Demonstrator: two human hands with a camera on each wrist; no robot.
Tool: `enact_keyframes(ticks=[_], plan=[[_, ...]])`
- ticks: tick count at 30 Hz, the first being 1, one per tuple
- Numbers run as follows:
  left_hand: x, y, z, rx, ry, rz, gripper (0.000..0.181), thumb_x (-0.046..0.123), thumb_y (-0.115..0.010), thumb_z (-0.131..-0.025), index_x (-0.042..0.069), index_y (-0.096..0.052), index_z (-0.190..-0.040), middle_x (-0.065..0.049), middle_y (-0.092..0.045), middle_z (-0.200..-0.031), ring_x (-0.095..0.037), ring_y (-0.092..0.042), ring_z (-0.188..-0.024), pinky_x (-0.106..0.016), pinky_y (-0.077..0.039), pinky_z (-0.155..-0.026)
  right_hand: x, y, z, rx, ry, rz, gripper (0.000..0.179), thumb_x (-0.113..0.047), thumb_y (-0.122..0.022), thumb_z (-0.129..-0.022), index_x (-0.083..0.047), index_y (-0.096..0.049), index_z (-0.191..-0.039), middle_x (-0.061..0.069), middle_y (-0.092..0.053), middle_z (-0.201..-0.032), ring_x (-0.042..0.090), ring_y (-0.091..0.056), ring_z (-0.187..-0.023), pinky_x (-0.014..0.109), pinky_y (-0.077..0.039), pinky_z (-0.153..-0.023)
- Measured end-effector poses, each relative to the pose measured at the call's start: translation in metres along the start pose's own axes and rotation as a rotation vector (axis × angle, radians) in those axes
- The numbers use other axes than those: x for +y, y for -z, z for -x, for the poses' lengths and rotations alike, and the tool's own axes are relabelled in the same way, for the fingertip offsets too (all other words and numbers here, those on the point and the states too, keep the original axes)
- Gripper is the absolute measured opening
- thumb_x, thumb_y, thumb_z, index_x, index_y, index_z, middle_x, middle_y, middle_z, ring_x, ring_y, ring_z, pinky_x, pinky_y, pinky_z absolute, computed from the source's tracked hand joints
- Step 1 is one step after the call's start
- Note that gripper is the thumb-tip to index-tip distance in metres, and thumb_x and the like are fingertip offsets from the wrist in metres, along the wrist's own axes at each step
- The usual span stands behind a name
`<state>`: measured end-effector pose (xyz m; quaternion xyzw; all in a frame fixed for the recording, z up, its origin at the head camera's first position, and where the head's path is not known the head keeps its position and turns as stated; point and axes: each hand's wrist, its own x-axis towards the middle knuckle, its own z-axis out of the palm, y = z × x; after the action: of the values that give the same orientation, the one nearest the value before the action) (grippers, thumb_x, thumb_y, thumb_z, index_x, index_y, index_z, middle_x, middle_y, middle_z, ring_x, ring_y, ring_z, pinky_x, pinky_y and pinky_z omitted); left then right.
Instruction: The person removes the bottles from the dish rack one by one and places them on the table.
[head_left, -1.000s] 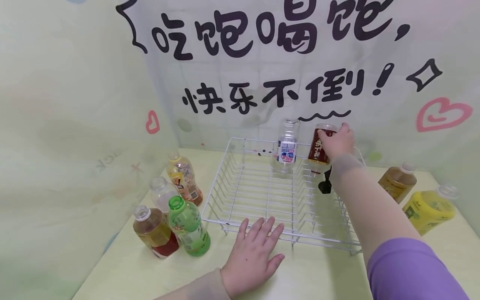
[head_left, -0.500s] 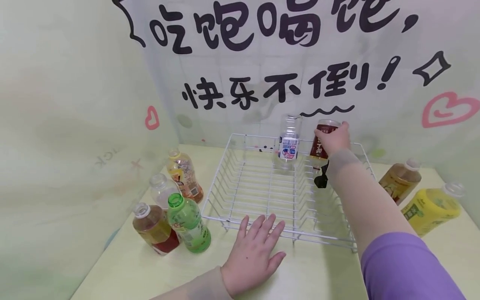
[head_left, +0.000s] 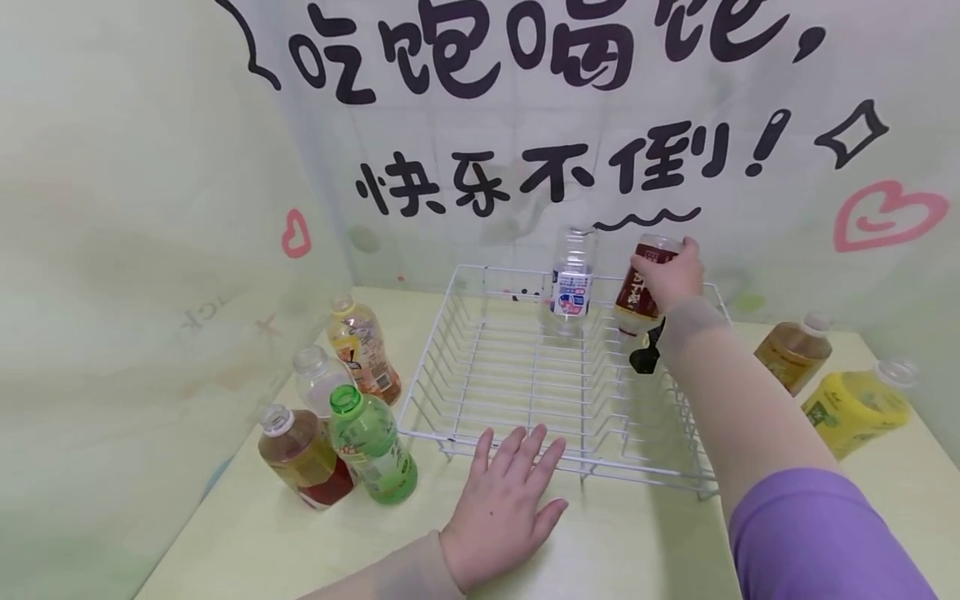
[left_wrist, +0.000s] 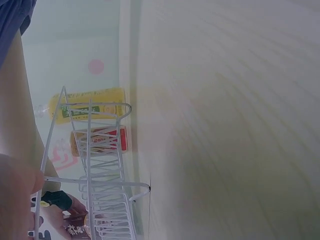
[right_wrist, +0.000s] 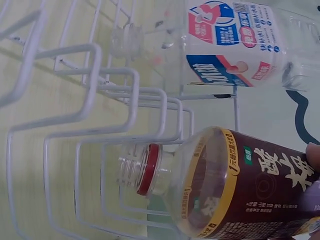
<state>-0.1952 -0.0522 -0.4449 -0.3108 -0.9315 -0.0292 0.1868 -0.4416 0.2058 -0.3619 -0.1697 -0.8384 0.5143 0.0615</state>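
Note:
My right hand (head_left: 670, 279) grips an upturned plastic bottle with a dark red label (head_left: 639, 287) over the back right of the white wire rack (head_left: 429, 435). In the right wrist view this bottle (right_wrist: 265, 187) is capless and tilted, its threaded neck with a red ring pointing at the wires. Beside it, a clear bottle with a white and blue label (head_left: 571, 293) stands neck down in the rack with no hand on it. My left hand (head_left: 502, 510) lies with fingers spread and straight, fingertips at the rack's front rim.
Left of the rack stand a green bottle (head_left: 372, 446), a red-brown one (head_left: 307, 458), a clear one (head_left: 318, 379) and an orange-labelled one (head_left: 365, 350). On the right are a brown bottle (head_left: 792, 357) and a yellow bottle (head_left: 857, 410). A printed wall cloth rises behind.
The dark-red-labelled bottle in my right hand leans a little more, neck toward the left. My left hand stays at the front rim. The head view has shifted slightly.

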Motion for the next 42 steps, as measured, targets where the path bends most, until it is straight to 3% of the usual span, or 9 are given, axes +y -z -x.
enact_keyframes(ticks=[14,30,35,42], plan=[[0.007,0.005,0.007,0.012,-0.009,0.035,0.059,0.048,-0.032,-0.087,0.016,-0.025,-0.136,-0.009,-0.027,-0.135,-0.028,-0.024,-0.121,-0.055,-0.01,-0.095,0.002,0.012,0.027,0.032,0.013,-0.093,0.101,-0.049,-0.065,-0.067,-0.026,0.004,-0.137,0.012,-0.022,-0.135,0.029,-0.034,-0.113,0.048,-0.036,-0.085],[0.005,0.016,0.001,-0.024,-0.015,0.047,0.059,0.049,-0.034,-0.087,0.016,-0.028,-0.135,-0.009,-0.03,-0.134,-0.027,-0.026,-0.12,-0.054,-0.009,-0.096,-0.013,0.034,0.057,0.091,0.154,-0.083,0.097,-0.052,-0.063,-0.067,-0.025,-0.001,-0.136,0.009,-0.023,-0.134,0.023,-0.033,-0.114,0.042,-0.033,-0.089],[-0.001,0.03,-0.018,-0.067,0.024,0.101,0.062,0.053,-0.032,-0.085,0.015,-0.029,-0.134,-0.008,-0.031,-0.134,-0.027,-0.027,-0.12,-0.052,-0.011,-0.096,-0.023,0.039,0.076,0.082,0.152,-0.17,0.096,-0.049,-0.065,-0.067,-0.027,-0.002,-0.136,0.006,-0.021,-0.135,0.021,-0.031,-0.115,0.043,-0.032,-0.09],[-0.013,0.051,-0.073,-0.061,0.18,0.258,0.075,0.059,-0.039,-0.08,0.017,-0.016,-0.138,-0.006,-0.025,-0.137,-0.024,-0.024,-0.122,-0.049,-0.012,-0.097,-0.035,0.028,0.101,0.049,0.161,-0.408,0.093,-0.038,-0.07,-0.067,-0.027,-0.006,-0.134,0.007,-0.024,-0.13,0.02,-0.034,-0.111,0.042,-0.034,-0.088]])
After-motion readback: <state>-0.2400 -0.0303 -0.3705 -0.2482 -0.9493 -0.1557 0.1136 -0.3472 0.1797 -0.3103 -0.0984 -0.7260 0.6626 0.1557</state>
